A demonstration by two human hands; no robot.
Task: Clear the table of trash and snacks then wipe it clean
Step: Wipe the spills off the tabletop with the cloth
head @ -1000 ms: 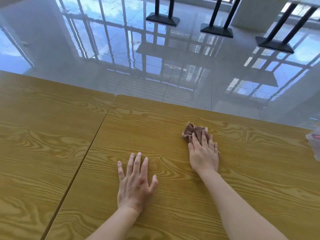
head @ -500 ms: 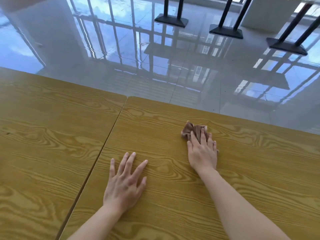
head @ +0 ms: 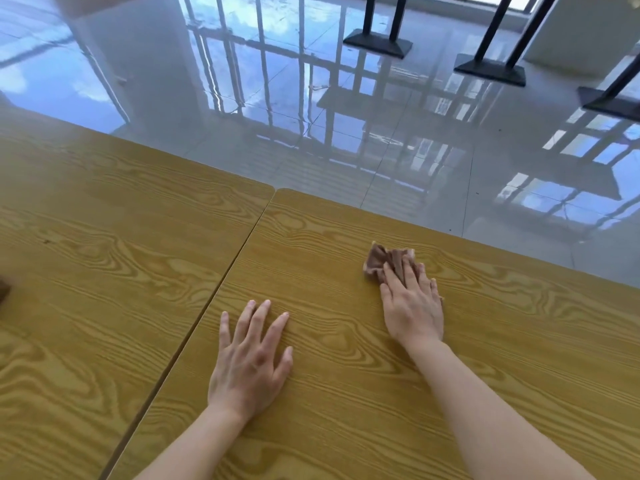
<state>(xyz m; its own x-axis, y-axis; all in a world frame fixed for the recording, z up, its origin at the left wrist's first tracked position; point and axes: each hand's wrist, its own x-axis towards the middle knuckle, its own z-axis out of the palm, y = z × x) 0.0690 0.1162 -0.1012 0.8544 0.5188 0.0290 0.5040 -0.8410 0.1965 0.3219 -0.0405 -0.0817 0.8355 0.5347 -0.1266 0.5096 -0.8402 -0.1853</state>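
Two wood-grain tables stand side by side; the right table (head: 519, 341) meets the left table (head: 104, 271) along a dark seam. My right hand (head: 412, 306) presses flat on a crumpled brown cloth (head: 379, 259), whose bunched end sticks out beyond the fingertips, near the far edge of the right table. My left hand (head: 251, 358) lies flat on the same table with its fingers spread and nothing under it, just right of the seam.
A dark brown blurred object (head: 4, 291) shows at the left edge of the left table. Beyond the far edge is a glossy tiled floor (head: 311, 116) with black table bases (head: 379, 43) at the back.
The view has swung left, so the clear bag at the right edge has left the frame. My left hand slid a little toward the seam. My right hand stays pressed on the cloth.
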